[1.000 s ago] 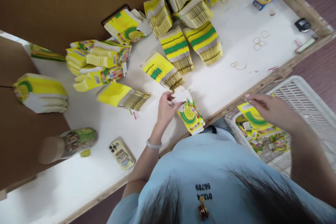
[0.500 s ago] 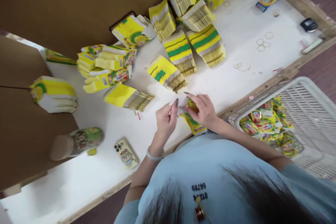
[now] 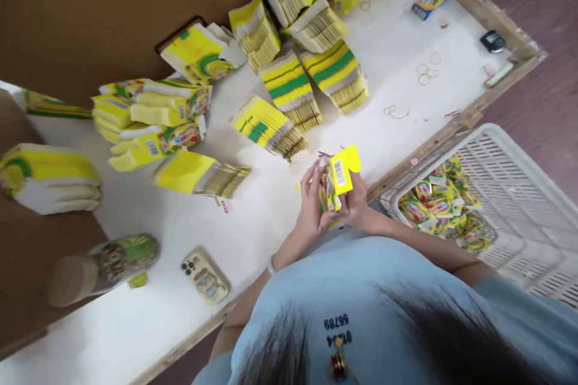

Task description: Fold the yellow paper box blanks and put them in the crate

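"What are the fingers doing?"

"Holding. The left hand [image 3: 310, 204] is curled round a box [image 3: 353, 159], and the right hand [image 3: 356, 200] grips its other side (the barcode [image 3: 339, 172] faces up)."

"Where exactly is that?"

"Close before the shirt [image 3: 334, 277], by the front edge of the table [image 3: 388, 147]."

"And around them?"

"A fanned stack [image 3: 271, 128] just beyond the hands, a phone [image 3: 206, 275] off to the left, and a basket [image 3: 528, 210] of packets [image 3: 436, 203] to the right."
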The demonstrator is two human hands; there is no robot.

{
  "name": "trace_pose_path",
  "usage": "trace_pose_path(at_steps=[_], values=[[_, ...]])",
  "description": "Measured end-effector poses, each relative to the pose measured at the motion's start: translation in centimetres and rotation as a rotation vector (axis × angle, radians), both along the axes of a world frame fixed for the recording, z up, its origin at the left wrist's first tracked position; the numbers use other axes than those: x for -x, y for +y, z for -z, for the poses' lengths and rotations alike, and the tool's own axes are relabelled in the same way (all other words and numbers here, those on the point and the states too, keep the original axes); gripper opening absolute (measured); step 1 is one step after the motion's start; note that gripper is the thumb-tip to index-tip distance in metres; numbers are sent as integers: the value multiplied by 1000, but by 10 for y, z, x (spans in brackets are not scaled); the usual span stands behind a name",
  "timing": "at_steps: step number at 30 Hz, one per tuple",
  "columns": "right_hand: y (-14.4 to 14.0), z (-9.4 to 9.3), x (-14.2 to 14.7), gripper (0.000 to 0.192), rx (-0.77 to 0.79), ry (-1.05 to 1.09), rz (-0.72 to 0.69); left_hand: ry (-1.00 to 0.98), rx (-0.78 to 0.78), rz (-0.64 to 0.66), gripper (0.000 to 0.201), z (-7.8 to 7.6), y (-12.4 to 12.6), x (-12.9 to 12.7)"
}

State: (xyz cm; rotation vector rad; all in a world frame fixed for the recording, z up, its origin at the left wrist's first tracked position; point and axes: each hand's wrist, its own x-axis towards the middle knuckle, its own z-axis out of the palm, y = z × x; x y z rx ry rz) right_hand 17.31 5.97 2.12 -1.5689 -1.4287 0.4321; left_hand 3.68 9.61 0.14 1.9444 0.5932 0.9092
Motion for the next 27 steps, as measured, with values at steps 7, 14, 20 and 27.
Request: trace_pose_path(at_steps=[7, 14, 20, 27], values=[[2, -5, 8, 37, -128, 146, 154, 99, 250, -232, 50, -6, -6, 7], [-13, 4, 8, 29, -195, 217, 304, -93, 492, -261, 61, -11, -19, 14], [-31, -6, -7, 27, 134, 415, -50, -55, 622, -80, 44, -9, -29, 38], [-35, -6, -15, 27, 163, 432, -128, -74, 553, -104, 39, -5, -24, 32]])
